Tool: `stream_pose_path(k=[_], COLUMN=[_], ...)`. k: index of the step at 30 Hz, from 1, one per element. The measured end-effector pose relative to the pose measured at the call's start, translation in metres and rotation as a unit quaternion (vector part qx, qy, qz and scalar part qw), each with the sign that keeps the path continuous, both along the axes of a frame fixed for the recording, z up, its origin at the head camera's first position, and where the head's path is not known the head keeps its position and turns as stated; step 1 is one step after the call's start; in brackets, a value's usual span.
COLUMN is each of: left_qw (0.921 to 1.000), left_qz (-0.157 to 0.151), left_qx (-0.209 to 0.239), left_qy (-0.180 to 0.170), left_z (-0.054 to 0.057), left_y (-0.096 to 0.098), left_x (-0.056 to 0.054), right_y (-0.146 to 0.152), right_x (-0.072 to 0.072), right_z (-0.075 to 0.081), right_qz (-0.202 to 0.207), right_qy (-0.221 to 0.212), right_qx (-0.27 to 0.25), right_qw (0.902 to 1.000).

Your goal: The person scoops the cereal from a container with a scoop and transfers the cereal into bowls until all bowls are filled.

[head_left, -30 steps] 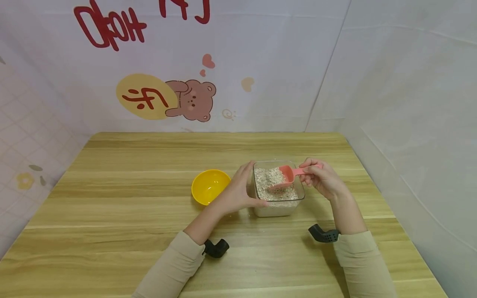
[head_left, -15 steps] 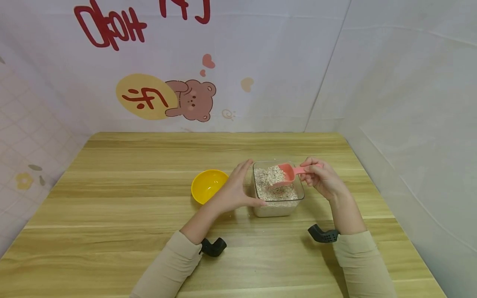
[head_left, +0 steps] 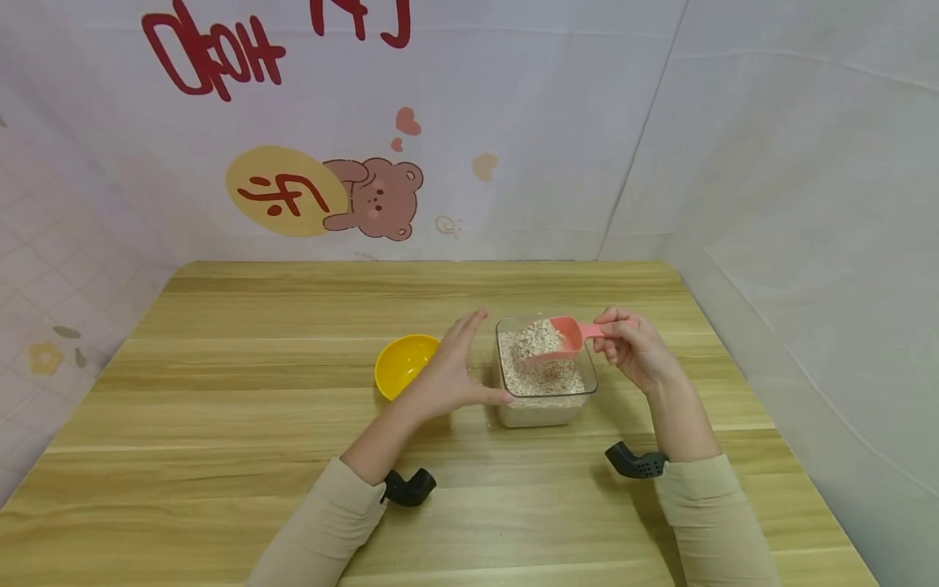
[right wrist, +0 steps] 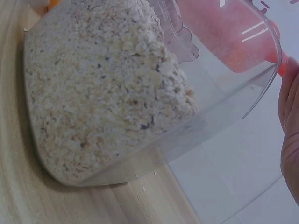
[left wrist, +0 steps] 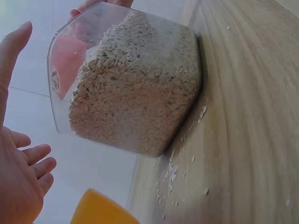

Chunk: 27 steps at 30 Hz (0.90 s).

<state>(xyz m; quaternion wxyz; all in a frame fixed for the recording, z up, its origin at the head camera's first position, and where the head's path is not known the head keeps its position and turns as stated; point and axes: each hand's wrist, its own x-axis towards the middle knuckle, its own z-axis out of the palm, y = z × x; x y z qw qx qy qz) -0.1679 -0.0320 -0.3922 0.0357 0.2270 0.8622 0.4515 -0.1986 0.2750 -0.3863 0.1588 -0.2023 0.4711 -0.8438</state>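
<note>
A clear square container [head_left: 589, 390] of rolled oats [head_left: 548, 380] stands on the table. My right hand [head_left: 637, 352] pinches the handle of a pink scoop [head_left: 570, 336], which is heaped with oats and held level over the container's top. Through the clear wall, the scoop [right wrist: 229, 37] shows above the oats in the right wrist view. My left hand [head_left: 443, 377] is beside the container with fingers spread and thumb near its front left corner. In the left wrist view a gap lies between the left hand [left wrist: 21, 175] and the wall. Partly behind that hand sits a yellow bowl [head_left: 399, 368].
Loose oat flakes [left wrist: 172, 175] lie scattered on the wooden table [head_left: 242, 424] near the container's base. White printed cloth [head_left: 543, 147] hangs behind the table and along both sides. A black wrist camera [head_left: 411, 487] projects from each sleeve.
My left hand has drawn off the container to the left, covering more of the bowl. The loaded scoop has risen slightly and levelled, still in my right hand.
</note>
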Motion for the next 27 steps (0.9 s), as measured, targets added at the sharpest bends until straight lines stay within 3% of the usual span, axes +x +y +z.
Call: stream_pose_path(k=[15, 27], left_qw=[0.9997, 0.9987], left_qz=[0.015, 0.034], left_qx=[-0.018, -0.033], left_qy=[0.001, 0.020], left_z=[0.001, -0.009], left_y=[-0.030, -0.059], left_x=[0.004, 0.001], right_y=[-0.006, -0.012], right_x=[0.003, 0.010], right_z=[0.006, 0.014], right_qz=[-0.031, -0.067], right_qy=[0.003, -0.013], right_qx=[-0.028, -0.017], right_qw=[0.9991, 0.9975])
